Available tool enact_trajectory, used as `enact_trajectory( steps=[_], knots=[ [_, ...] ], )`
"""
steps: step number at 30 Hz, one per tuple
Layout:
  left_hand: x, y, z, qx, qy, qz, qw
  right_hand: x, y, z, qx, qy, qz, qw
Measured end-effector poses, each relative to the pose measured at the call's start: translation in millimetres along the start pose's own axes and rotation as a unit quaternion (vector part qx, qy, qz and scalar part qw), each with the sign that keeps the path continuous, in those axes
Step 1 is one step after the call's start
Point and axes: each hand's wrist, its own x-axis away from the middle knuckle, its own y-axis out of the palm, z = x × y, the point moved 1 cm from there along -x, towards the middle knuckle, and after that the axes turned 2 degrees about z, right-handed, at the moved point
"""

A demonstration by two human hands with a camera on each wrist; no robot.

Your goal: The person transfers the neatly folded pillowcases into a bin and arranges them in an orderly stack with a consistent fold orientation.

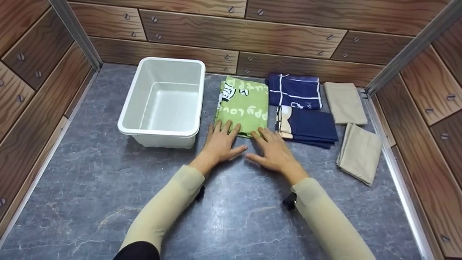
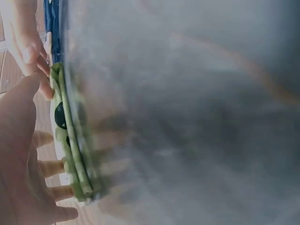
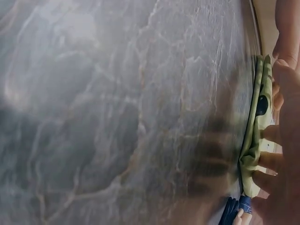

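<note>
A folded green cloth (image 1: 243,104) with white lettering and a cartoon print lies flat on the grey marbled surface. My left hand (image 1: 221,144) is at its near left corner, fingers spread, the fingertips on the cloth's edge. At the near right corner is my right hand (image 1: 272,150), fingers also spread and touching the edge. The thumbs point toward each other with a gap between them. In the left wrist view the stacked layers of the green cloth (image 2: 70,136) show edge-on beside the fingers. The right wrist view shows the same green cloth (image 3: 258,126) under the fingertips.
A white plastic bin (image 1: 164,141) stands left of the green cloth. To the right lie a navy cloth with white lines (image 1: 294,90), a plain navy folded cloth (image 1: 314,124) and two beige folded cloths (image 1: 345,103). Wood-patterned walls (image 1: 202,32) enclose the back and sides.
</note>
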Motion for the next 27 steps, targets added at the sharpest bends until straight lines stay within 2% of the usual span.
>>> enact_trajectory(
  steps=[5,7,11,17,27],
  knots=[
    [-12.1,-5.2,-1.1,-0.005,0.043,-0.008,0.9990,-8,0,2,0.000,-0.006,0.023,1.000],
    [-15.3,-5.4,-2.6,-0.001,0.061,-0.017,0.9980,-11,2,4,-0.006,-0.007,0.018,1.000],
    [-17.1,-4.8,-5.2,0.004,0.075,-0.034,0.9966,-14,4,6,-0.017,-0.007,0.004,1.000],
    [-10.6,-4.1,-5.6,-0.002,0.087,-0.050,0.9950,-7,6,8,-0.020,-0.010,-0.003,1.000],
    [10.8,-4.2,0.6,0.027,0.096,-0.069,0.9926,15,4,-2,-0.004,-0.010,-0.021,1.000]
  ],
)
